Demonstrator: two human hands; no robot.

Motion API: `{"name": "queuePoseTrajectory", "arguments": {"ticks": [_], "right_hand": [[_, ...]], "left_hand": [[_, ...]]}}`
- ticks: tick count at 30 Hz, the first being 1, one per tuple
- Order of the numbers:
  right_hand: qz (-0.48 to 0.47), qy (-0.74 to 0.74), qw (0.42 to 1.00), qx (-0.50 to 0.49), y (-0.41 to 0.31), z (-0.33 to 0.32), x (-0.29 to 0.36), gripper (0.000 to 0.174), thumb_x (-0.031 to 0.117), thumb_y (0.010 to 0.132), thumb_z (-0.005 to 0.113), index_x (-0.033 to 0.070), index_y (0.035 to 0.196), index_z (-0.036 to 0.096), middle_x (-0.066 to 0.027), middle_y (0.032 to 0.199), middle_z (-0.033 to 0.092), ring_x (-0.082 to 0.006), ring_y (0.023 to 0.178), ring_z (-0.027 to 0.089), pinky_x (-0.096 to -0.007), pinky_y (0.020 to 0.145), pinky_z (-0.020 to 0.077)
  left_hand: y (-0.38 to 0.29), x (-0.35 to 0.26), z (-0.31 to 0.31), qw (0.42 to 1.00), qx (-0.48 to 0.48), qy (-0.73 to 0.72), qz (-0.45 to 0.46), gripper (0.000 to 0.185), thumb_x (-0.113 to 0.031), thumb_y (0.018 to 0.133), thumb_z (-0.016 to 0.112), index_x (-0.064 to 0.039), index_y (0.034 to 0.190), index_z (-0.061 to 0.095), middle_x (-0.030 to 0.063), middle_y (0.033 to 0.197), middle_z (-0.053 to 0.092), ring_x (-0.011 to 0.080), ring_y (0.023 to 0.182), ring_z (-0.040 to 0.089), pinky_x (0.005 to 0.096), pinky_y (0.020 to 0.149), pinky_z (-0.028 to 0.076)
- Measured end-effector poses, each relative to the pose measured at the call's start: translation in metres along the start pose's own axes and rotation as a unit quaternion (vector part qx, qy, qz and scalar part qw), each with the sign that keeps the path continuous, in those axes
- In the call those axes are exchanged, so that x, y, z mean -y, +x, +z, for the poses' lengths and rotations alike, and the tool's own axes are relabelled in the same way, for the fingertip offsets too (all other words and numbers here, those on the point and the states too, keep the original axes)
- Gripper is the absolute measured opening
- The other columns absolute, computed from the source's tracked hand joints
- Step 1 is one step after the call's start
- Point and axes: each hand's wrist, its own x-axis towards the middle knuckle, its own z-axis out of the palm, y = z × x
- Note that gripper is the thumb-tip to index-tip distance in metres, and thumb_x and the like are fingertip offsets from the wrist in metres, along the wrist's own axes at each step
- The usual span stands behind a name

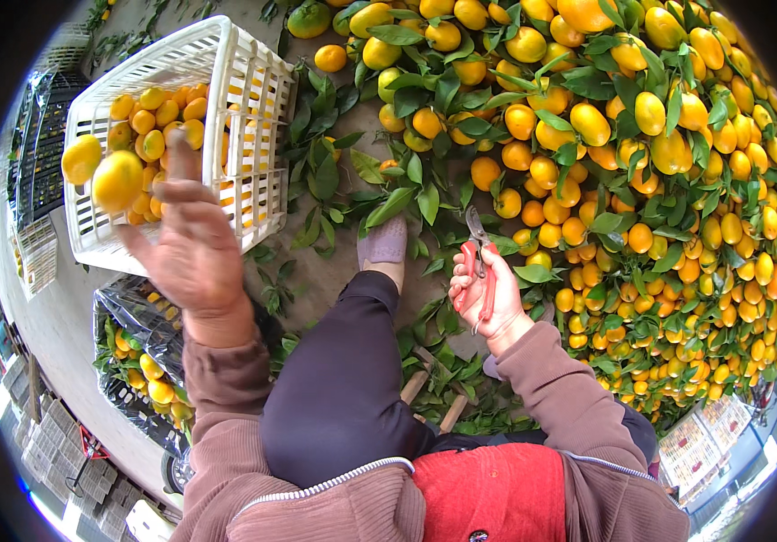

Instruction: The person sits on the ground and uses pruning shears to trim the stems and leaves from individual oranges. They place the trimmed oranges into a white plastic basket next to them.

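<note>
My left hand (pixel 198 254) is spread and blurred beside the white plastic crate (pixel 253 135). Two yellow-orange citrus fruits stand out in front of the crate's far wall: a blurred nearer fruit (pixel 117 181) just past my fingers and another fruit (pixel 81 159) farther left. They look loose in the air, apart from my palm. Inside the crate lies a load of smaller-looking oranges (pixel 151 122). In my right hand (pixel 500 308) I grip a pair of red-handled pruning shears (pixel 476 251), blades pointing away from me and towards the fruit heap (pixel 585 196).
Cut leaves (pixel 324 176) litter the floor around my shoe (pixel 383 242). A lined container of leafy fruit (pixel 148 372) stands at my left. Wooden slats (pixel 454 413) show beneath me. Dark stacked crates (pixel 43 142) stand beyond the white crate.
</note>
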Motion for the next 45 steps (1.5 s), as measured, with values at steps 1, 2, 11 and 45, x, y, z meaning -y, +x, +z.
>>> {"name": "queuePoseTrajectory", "arguments": {"ticks": [1,2,11,45], "right_hand": [[-0.003,-0.006,1.000,-0.011,0.000,-0.001,-0.001,0.035,0.033,0.093,0.049,0.000,0.102,0.055,-0.0053,0.084,0.055,-0.0161,0.068,0.054,-0.0331,0.069,0.0479],[-0.005,-0.012,1.000,0.012,0.000,-0.001,-0.001,0.036,0.033,0.093,0.049,-0.001,0.103,0.055,-0.0062,0.084,0.056,-0.0170,0.069,0.055,-0.0340,0.071,0.0484],[0.020,-0.074,0.996,0.040,-0.012,0.002,-0.010,0.034,0.026,0.095,0.046,-0.004,0.107,0.056,-0.0129,0.088,0.063,-0.0226,0.076,0.063,-0.0429,0.078,0.0530],[0.167,-0.399,0.895,0.111,-0.006,0.047,-0.003,0.038,0.030,0.092,0.050,-0.002,0.110,0.056,-0.0151,0.093,0.067,-0.0214,0.079,0.068,-0.0337,0.079,0.0539]], "left_hand": [[0.001,0.012,-0.008,0.997,0.023,0.043,-0.054,0.083,-0.053,0.088,0.054,-0.003,0.146,0.022,0.0158,0.142,0.040,0.0194,0.102,0.056,0.0311,0.081,0.052],[0.009,0.029,-0.026,0.989,0.076,0.070,-0.106,0.071,-0.048,0.092,0.051,-0.001,0.141,0.030,0.0177,0.132,0.047,0.0196,0.098,0.057,0.0313,0.079,0.053],[0.080,0.055,-0.199,0.016,0.183,0.972,-0.145,0.018,-0.006,0.078,0.054,-0.007,0.096,0.059,0.0114,0.101,0.060,0.0297,0.101,0.056,0.0382,0.084,0.047],[-0.014,0.095,-0.142,0.846,-0.365,0.173,-0.349,0.046,-0.030,0.101,0.028,0.006,0.127,0.040,0.0242,0.118,0.054,0.0397,0.106,0.058,0.0446,0.093,0.051]]}}
